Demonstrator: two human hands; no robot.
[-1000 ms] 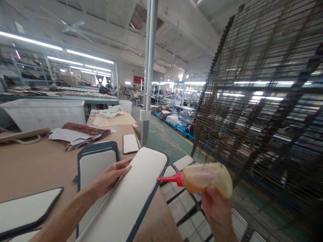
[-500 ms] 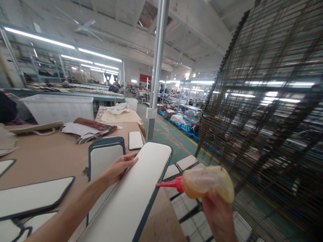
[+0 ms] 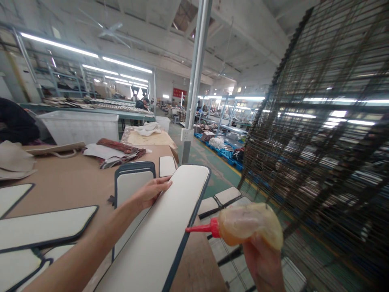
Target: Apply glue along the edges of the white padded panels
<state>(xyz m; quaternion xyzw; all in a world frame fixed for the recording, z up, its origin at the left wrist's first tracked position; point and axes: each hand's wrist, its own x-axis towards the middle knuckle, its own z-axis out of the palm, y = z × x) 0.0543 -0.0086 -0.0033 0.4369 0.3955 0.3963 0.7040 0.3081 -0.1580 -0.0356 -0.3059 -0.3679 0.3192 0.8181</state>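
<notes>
My left hand (image 3: 151,192) grips the left edge of a long white panel with a dark blue border (image 3: 170,227), held tilted above the brown worktable (image 3: 69,182). My right hand (image 3: 263,261) is closed around a soft amber glue bottle (image 3: 249,225) with a red nozzle (image 3: 200,228). The nozzle points left, close to the panel's right edge. Similar white panels (image 3: 133,180) lie flat on the table under and beside the held one.
A tall dark wire rack (image 3: 328,134) fills the right side. More white panels (image 3: 226,195) rest on a low grid shelf below the table edge. A steel post (image 3: 196,81) stands ahead. Fabric scraps (image 3: 115,152) and a white bin (image 3: 79,127) sit at the table's back. A person in dark clothing (image 3: 15,121) is at far left.
The view has swung left, showing more of the table and its flat panels. Both hands keep their grips; the panel's far end sits slightly higher.
</notes>
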